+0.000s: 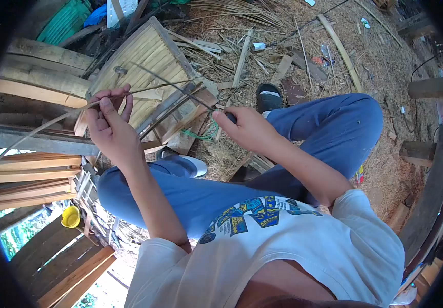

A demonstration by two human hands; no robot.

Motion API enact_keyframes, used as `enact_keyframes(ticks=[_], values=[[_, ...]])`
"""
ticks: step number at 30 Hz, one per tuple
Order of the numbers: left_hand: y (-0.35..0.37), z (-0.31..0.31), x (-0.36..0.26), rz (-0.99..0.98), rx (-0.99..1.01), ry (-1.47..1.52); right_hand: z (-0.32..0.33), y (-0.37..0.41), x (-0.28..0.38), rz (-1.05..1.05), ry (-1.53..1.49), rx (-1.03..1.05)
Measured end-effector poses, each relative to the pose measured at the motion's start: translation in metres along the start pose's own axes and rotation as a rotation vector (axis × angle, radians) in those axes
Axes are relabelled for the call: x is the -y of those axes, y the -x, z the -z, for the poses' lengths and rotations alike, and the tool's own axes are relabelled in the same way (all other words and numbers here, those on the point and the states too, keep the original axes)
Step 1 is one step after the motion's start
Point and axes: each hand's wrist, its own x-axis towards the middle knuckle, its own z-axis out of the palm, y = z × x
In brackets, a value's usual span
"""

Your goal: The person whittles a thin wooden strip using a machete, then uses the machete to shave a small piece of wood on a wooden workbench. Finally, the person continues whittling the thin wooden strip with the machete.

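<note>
Between the thumb and fingers of my left hand (111, 123) is a thin bamboo strip (42, 127). Its long end runs down to the left, and the other end points right across a bamboo-slatted bench (155, 49). My right hand (247, 126) is wrapped round the dark handle of a long, narrow-bladed knife (172, 84). The blade slants up to the left and crosses the strip in this view. Beyond the left hand, a hammer (120, 71) rests on the slats.
Wood shavings cover the ground, with loose bamboo strips (242, 13) and offcuts (243, 57) scattered over it. Stacked planks (36, 92) stand at the left, above a yellow bucket (70, 217). A curved bamboo piece (340, 51) lies ahead. Wooden beams (432, 215) line the right side.
</note>
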Motion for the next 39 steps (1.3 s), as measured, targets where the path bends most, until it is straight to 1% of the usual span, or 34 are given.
enact_keyframes(ticks=[1,2,5,8,11,14,16,17,18,21,22,24,25,26,29,32,35,36,39], values=[[-0.002,0.002,0.001,0.003,0.01,0.003,-0.006,-0.005,-0.008,-0.018,0.016,-0.028],[-0.004,0.004,0.002,0.004,0.017,0.01,-0.015,-0.015,-0.033,-0.037,0.034,-0.101],[-0.006,0.003,0.001,-0.013,0.049,0.013,0.002,-0.015,-0.022,-0.027,0.031,-0.027],[-0.002,-0.005,-0.002,-0.041,0.053,-0.028,0.003,0.003,0.009,0.063,-0.032,0.023],[-0.001,-0.006,-0.002,-0.053,0.06,-0.066,0.006,0.01,0.022,0.052,-0.047,0.037],[-0.006,0.001,-0.001,-0.032,0.069,-0.045,-0.01,-0.014,-0.03,-0.02,-0.042,-0.07],[-0.008,0.007,0.001,0.004,0.087,-0.013,0.002,-0.012,-0.014,-0.036,0.019,-0.031],[-0.007,0.005,0.001,-0.013,0.086,-0.017,0.009,-0.008,-0.006,-0.048,0.055,-0.005],[-0.005,0.004,0.001,-0.023,0.083,-0.024,0.008,-0.003,0.002,0.022,0.0,0.026],[0.001,0.003,0.002,-0.039,0.087,-0.066,0.002,0.006,0.019,0.104,-0.023,0.058],[0.001,0.005,0.005,-0.049,0.091,-0.069,-0.002,0.004,0.015,0.041,-0.029,0.047],[-0.001,0.01,0.008,-0.041,0.103,-0.075,-0.006,-0.013,-0.008,-0.002,0.026,-0.003],[0.0,0.013,0.01,-0.052,0.124,-0.068,-0.002,-0.019,-0.01,-0.022,0.055,-0.033],[0.002,0.016,0.012,-0.062,0.144,-0.059,0.004,-0.02,-0.011,-0.059,0.073,-0.002],[0.006,0.011,0.007,-0.089,0.183,-0.067,0.001,-0.003,0.011,0.042,-0.029,0.016],[0.012,0.009,0.003,-0.113,0.213,-0.129,-0.004,0.003,0.019,0.108,-0.002,0.016],[0.009,0.018,0.005,-0.077,0.198,-0.151,-0.009,-0.01,-0.009,-0.026,-0.071,-0.033],[0.008,0.02,0.005,-0.08,0.212,-0.13,-0.007,-0.015,-0.008,-0.013,-0.031,-0.062],[0.011,0.019,0.004,-0.069,0.208,-0.127,0.001,-0.009,0.003,0.001,0.093,-0.005]])
